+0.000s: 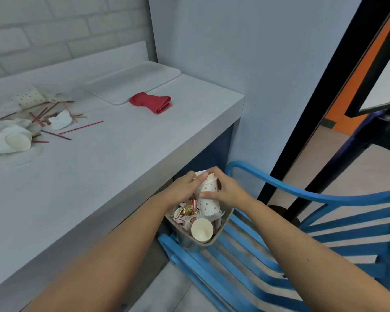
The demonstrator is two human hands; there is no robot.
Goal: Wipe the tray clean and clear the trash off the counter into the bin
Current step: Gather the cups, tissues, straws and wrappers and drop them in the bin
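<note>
From the head view, both hands meet over the bin (228, 218), which stands on the slatted seat of a blue chair (313, 224), below the surface's (104, 167) front edge and close to its right end. The left hand (184, 188) and the right hand (229, 190) each have their grip on the same dotted cup (208, 199), an upside-down white paper cup with orange spots. The left fingers lie along its upper side, while the right thumb presses its front and the right fingers curl over its top. The cup hangs just above the bin's contents, which are a plain cup (202, 229) with its mouth turned up, a gold wrapper (187, 209), red straws and torn paper.

On the surface, the tray (133, 81) lies flat in the far right corner, and it looks bare. A folded red cloth (151, 102) rests just beside the tray's near rim. Well apart from both, toward the left edge, more trash is scattered: a second spotted cup (28, 96), a white cup on its side (11, 141), a crumpled napkin (60, 120) and loose straws (81, 127) lying at odd angles.
</note>
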